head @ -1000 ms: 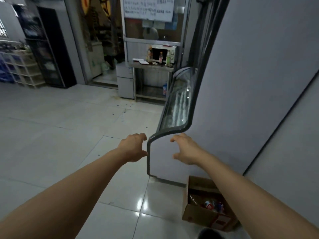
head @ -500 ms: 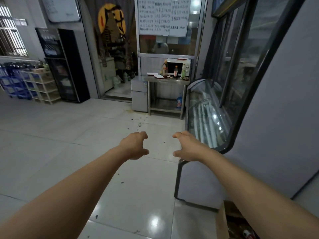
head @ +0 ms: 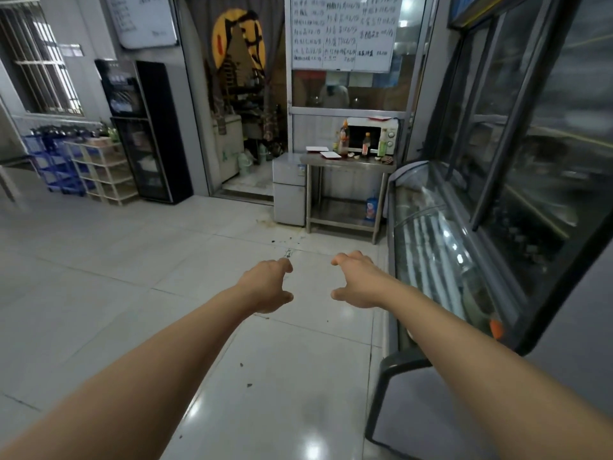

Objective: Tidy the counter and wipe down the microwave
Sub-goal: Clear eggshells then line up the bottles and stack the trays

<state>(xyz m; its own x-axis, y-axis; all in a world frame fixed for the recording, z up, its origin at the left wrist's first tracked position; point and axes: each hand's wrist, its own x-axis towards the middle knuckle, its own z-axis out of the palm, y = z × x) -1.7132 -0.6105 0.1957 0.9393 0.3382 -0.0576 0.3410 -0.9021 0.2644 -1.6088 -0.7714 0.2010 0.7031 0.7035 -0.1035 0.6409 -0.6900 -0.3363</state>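
The microwave (head: 372, 135), a boxy white unit with a dark glass door, is seen far beyond the fingertips, set at the back of a brushed steel surface (head: 348, 160) on thin metal legs. In front of its door stand a dark sauce bottle (head: 344, 142), a slim red-labelled bottle (head: 366, 144) and a green bottle (head: 382, 144). Two flat white trays (head: 323, 151) with red rims lie on the left part of the surface, and small rounded scraps are scattered by the bottles. A blue bottle (head: 372, 205) stands on the lower shelf.

Both hands are held out over the glossy pale tiled floor (head: 139, 260), well apart from the surface and touching nothing. The fingers of the left hand (head: 267, 284) are loosely curled and slightly parted, thumb pointing inward; nothing is held. The fingers of the right hand (head: 355, 280) are likewise loosely curled, empty.

To the right of the right fingers a curved glass display case (head: 438, 247) runs towards the surface. A small grey fridge (head: 289, 189) is pressed against the left side of the surface. A handwritten whiteboard (head: 341, 31) hangs above the microwave.
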